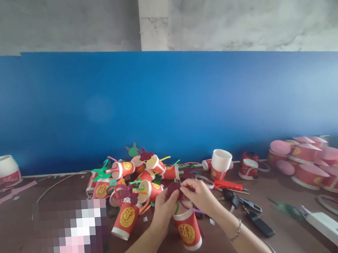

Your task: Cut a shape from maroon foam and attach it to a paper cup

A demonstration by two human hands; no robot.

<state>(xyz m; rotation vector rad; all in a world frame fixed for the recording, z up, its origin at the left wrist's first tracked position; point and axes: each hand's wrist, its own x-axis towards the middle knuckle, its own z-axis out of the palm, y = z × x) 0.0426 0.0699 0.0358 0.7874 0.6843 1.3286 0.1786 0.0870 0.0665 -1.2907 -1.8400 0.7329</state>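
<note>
A dark red round piece (173, 189) is held between both hands, just above a red paper cup with a yellow emblem (187, 229). My left hand (164, 209) grips its left side between thumb and fingers. My right hand (199, 193) pinches at its right edge with fingertips pressed together. The cup stands slightly tilted below the hands, with green and purple strips at its white rim.
Left of the hands lies a pile of red cups (127, 218) with coloured paper shapes. White stacked cups (221, 161), an orange-red cutter (228, 185), keys (230, 197) and a black fob (259, 223) lie right. Pink-topped cups (309, 174) crowd the far right. A blue panel (167, 103) stands behind.
</note>
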